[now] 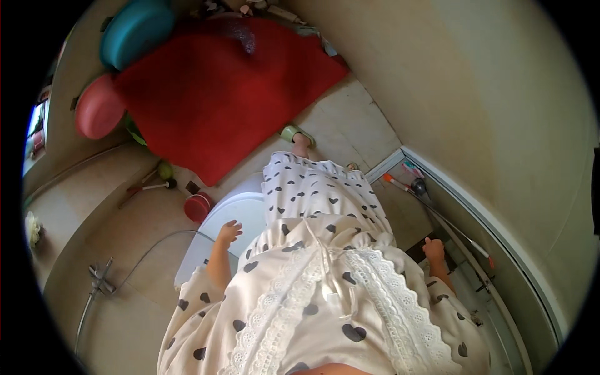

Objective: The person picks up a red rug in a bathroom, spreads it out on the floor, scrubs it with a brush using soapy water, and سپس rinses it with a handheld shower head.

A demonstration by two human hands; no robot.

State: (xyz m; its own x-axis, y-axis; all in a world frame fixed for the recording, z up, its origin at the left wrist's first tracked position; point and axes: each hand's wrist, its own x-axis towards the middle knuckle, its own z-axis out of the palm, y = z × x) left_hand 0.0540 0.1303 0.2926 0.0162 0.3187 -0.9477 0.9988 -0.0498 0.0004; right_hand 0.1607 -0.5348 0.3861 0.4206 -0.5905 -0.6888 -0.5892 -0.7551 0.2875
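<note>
My left hand [230, 232] hangs over the white toilet lid [236, 212], its fingers spread a little and nothing in them. On the other side, my right hand [433, 249] is held beside my body with the fingers curled in; no object shows in it. It is nearest to the shower enclosure's curved rail [459, 239]. Between my hands are my cream pyjamas [322, 206] with dark hearts. One foot in a green slipper [291, 133] shows on the tiles.
A large red cloth [212, 94] hangs ahead, close to a blue basin [139, 37] and a pink basin [100, 107]. A red bucket [198, 207] stands beside the toilet. At left is a tap with a hose [102, 281]. A long stick [444, 220] leans by the enclosure at right.
</note>
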